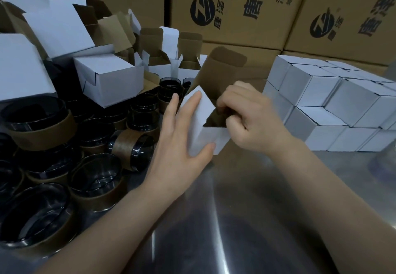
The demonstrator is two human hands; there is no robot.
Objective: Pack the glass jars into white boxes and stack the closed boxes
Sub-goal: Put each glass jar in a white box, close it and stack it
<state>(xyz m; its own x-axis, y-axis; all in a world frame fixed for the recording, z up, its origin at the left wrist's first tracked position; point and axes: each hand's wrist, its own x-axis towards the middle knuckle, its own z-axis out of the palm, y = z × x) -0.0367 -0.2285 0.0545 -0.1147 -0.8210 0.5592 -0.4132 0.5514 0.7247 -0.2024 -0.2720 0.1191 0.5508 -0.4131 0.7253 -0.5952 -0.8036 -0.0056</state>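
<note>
- nearest to us is the metal table [235,209], and both forearms reach forward over it.
- our left hand [177,145] lies flat on the left wall of the white box [203,123]. the fingers are straight and a little spread and the thumb rests on the near wall; it steadies the box and does not pinch it.
- our right hand [252,119] is at the right edge of the box opening, with the fingers curled in. they seem to pinch a small side flap there, but the flap itself is mostly hidden.
- the box stands on the table between the two hands, one corner turned to us and the opening upward. inside it is dark, so we cannot tell if a jar is already in.
- the lid flap [216,76] stands up on the far side, brown inside and leaning away from us. we judge that the next move is to fold it down toward us, over the opening.
- the glass jars [96,181], dark with brown paper sleeves, crowd the table to the left, near our left hand.
- behind them lie open boxes [111,80], some tilted.
- the stack of closed boxes [317,93] is to the right, so the right hand is nearer to it.
- farthest are the big brown cartons [235,10].
</note>
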